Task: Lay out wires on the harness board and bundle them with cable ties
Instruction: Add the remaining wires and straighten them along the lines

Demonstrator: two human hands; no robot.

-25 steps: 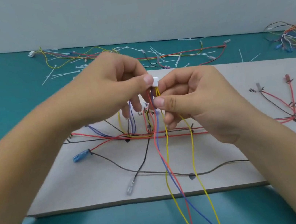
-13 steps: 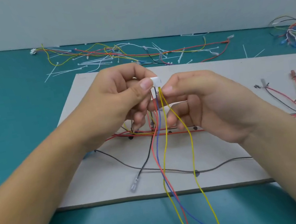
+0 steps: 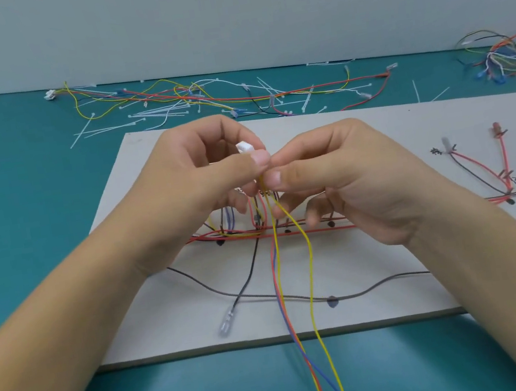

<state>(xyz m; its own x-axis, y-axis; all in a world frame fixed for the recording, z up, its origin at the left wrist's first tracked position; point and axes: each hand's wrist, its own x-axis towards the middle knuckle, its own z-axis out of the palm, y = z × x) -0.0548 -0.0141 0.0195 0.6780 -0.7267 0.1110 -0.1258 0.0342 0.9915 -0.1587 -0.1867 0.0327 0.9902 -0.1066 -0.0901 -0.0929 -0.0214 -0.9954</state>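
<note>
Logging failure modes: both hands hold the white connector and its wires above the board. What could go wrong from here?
1. The right hand pinches the loose wires just below the white connector in the left hand; a tug might pull one out.
2. Those wires cross the routed wires and hang past the harness board edge; they could snag.
</note>
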